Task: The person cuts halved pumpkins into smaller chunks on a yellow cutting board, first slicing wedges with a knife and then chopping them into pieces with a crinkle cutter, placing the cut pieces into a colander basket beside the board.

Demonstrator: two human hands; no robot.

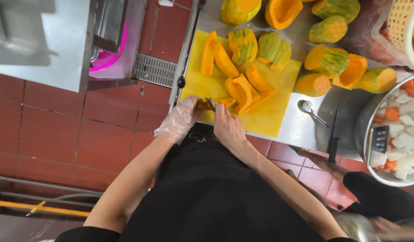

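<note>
Pumpkin wedge (222, 102), orange-fleshed, is lying at the near edge of the yellow cutting board (269, 114), and both hands are working on it. The left hand (182, 117), wearing a thin clear plastic glove, is curling around the wedge's left end and pinching it in place. The right hand (227, 125) is bare and closing around a small metal tool (211, 103), probably a peeler, though its head is too small to tell for sure; the tool is touching the wedge between the two hands.

More cut pumpkin pieces (243, 87) are lying on the board beyond the wedge, some showing striped green and yellow skin, others orange flesh. Further halves and chunks (328, 60) are sitting on the steel tabletop (301, 130) to the right of the board and behind it. A metal spoon (310, 110) is resting on the tabletop just beside the board's right edge, and a black-handled knife (334, 134) is lying near it, its handle reaching over the tabletop's near edge.

At the right, a large metal bowl (361, 125) is holding white and orange vegetable chunks, with a phone (378, 145) resting on its rim. A pale plastic basket (402, 27) is standing in the far right corner. Red floor tiles (59, 130) are showing to the left.
</note>
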